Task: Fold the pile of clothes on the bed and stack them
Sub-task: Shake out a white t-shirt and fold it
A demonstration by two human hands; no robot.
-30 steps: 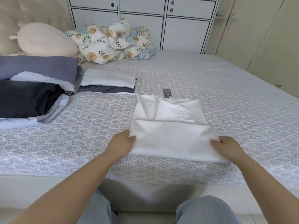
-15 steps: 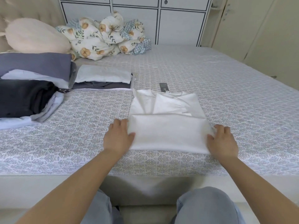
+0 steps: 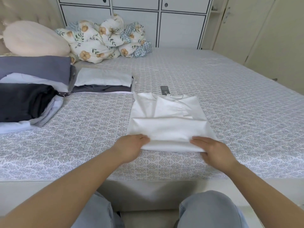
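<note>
Hands meet at the near edge of a partly folded white cotton T-shirt (image 3: 167,122), which lies on the grey-and-white patterned bed (image 3: 238,96) close to its front edge. The left hand (image 3: 131,146) grips the near-left corner, fingers tucked under the folded hem and thumb on top. The right hand (image 3: 215,151) holds the near-right corner the same way, thumb lying over the cloth. A dark rectangular tag (image 3: 165,90) lies just beyond the collar. To the left sits a low stack of folded clothes, white on dark grey (image 3: 102,81), and further left a bigger pile of black, lilac and slate-blue garments (image 3: 28,99).
</note>
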